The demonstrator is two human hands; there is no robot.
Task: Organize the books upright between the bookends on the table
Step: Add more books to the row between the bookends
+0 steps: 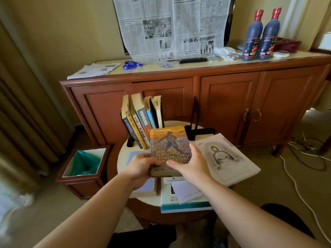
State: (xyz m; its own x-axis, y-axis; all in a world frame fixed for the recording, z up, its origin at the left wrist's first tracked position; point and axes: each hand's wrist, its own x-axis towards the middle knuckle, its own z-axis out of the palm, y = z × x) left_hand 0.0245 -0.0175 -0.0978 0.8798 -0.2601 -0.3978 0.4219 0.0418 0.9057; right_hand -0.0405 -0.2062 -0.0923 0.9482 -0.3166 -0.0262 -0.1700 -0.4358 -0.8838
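Note:
A thick orange-covered handbook (169, 145) is held above the small round table (121, 158), its front cover facing up. My left hand (141, 165) grips its lower left edge and my right hand (188, 164) grips its lower right side, thumb on the cover. Behind it several books (141, 119) stand leaning to the left against the left black bookend (130, 143). The right black bookend (196, 122) stands apart, with a gap between it and the books. A large white book with a grey figure (225, 158) lies flat on the right. More flat books (184, 199) lie under my hands.
A wooden sideboard (223, 97) stands right behind the table, with two dark bottles (259, 36), papers and a hanging newspaper (172, 25) on top. A wooden bin with a green liner (84, 163) sits on the floor at left. Cables (304, 158) run across the carpet at right.

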